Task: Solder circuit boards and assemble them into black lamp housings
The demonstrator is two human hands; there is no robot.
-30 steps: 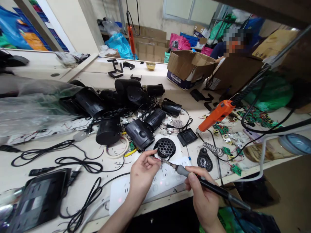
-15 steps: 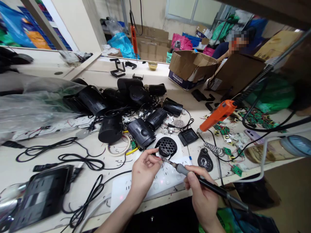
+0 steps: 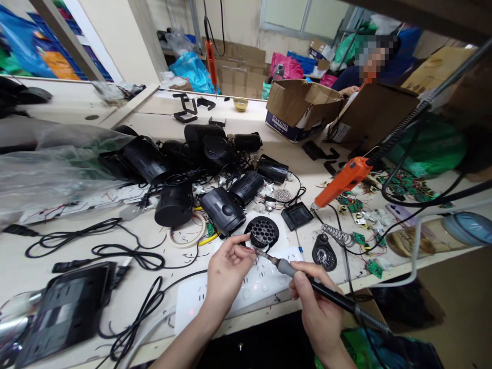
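My right hand (image 3: 321, 312) is wrapped round a soldering iron (image 3: 286, 267) with a grey grip and a black rear end. The iron's tip points left, right beside the fingertips of my left hand (image 3: 230, 261). Thumb and fingers of that hand are pinched together; a small reddish bit shows at them, too small to name. Just beyond the fingertips lies a round black part with a honeycomb grille (image 3: 263, 231). Below both hands a white power strip (image 3: 246, 292) lies along the bench edge, partly covered by my left wrist.
Several black cylindrical housings (image 3: 223, 210) are piled mid-bench. An orange electric screwdriver (image 3: 342, 182) hangs at right, near a spring (image 3: 337, 234) and green circuit boards (image 3: 373, 267). Black cables (image 3: 126, 256) coil at left. Behind a cardboard box (image 3: 303, 110) sits another person.
My hands and the soldering iron have barely moved; the view shifts slightly. The person in the background has moved, with a hand now showing near the box.
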